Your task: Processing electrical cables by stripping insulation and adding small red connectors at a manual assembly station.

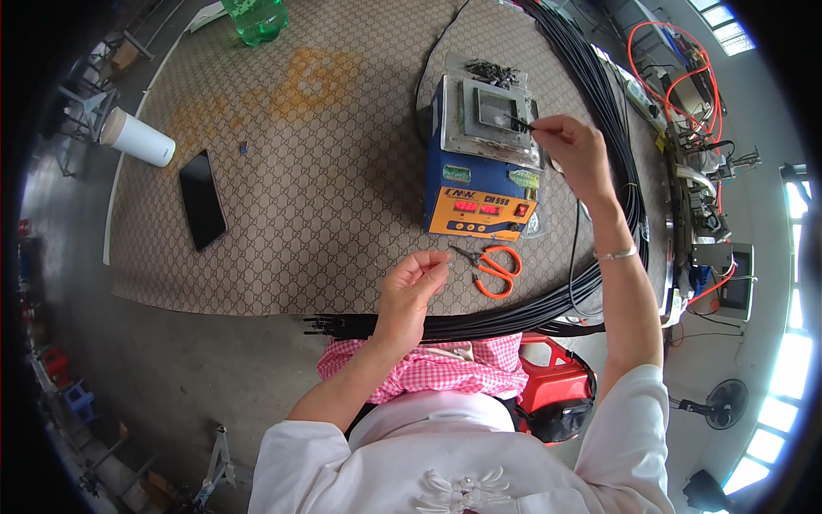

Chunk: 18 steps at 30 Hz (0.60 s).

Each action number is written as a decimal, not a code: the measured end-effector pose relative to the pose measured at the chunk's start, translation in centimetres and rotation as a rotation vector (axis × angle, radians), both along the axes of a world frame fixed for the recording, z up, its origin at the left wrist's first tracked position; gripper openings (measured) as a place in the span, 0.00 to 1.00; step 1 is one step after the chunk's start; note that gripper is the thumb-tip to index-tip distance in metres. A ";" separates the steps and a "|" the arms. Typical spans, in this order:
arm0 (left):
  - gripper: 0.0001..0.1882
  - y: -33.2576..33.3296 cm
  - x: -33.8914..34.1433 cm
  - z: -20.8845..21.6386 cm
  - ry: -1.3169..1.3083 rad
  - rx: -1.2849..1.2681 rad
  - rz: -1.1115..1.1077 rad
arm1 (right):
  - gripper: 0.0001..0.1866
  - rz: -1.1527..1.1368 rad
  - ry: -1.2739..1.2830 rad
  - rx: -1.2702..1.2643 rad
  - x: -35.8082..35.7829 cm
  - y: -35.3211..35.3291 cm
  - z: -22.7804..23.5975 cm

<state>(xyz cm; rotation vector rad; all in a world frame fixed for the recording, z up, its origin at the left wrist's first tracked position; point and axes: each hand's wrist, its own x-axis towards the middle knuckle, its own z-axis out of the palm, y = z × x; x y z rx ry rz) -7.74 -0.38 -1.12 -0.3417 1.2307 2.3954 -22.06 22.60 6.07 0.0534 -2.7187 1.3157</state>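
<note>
My right hand [575, 154] pinches a thin black piece [522, 126] by its end, above the right side of a solder pot [480, 193]. This pot is a blue box with an orange front and lit red digits; a square metal basin [503, 110] sits on top. Dark scraps [491, 73] lie at the basin's far edge. My left hand [406, 295] is at the near table edge, thumb and fingertips pressed together; whether anything small is between them I cannot make out. Just right of it lie orange-handled scissors [495, 270], apart from the hand.
A long bundle of black cables [629, 163] curves along the table's right side, its cut ends [330, 325] at the near edge. On the left lie a black phone [203, 201] and a white tumbler [137, 137]. A green bottle [257, 19] is at the far left.
</note>
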 end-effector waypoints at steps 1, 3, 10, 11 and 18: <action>0.09 0.0 -0.1 0.1 0.014 -0.005 0.002 | 0.06 -0.030 -0.083 -0.092 0.7 -0.1 0.4; 0.09 0.1 -0.3 0.4 0.043 -0.016 0.001 | 0.05 0.057 -0.172 -0.460 2.0 0.5 0.0; 0.08 1.1 -1.2 3.2 0.159 0.060 0.010 | 0.06 0.183 -0.285 -1.019 7.3 -0.6 -0.9; 0.08 1.5 -1.3 4.1 0.156 0.056 0.021 | 0.06 0.184 -0.302 -1.060 7.9 -0.8 -0.9; 0.14 2.5 -1.2 6.0 0.184 0.134 0.007 | 0.07 0.202 -0.352 -1.119 11.2 -2.1 -0.8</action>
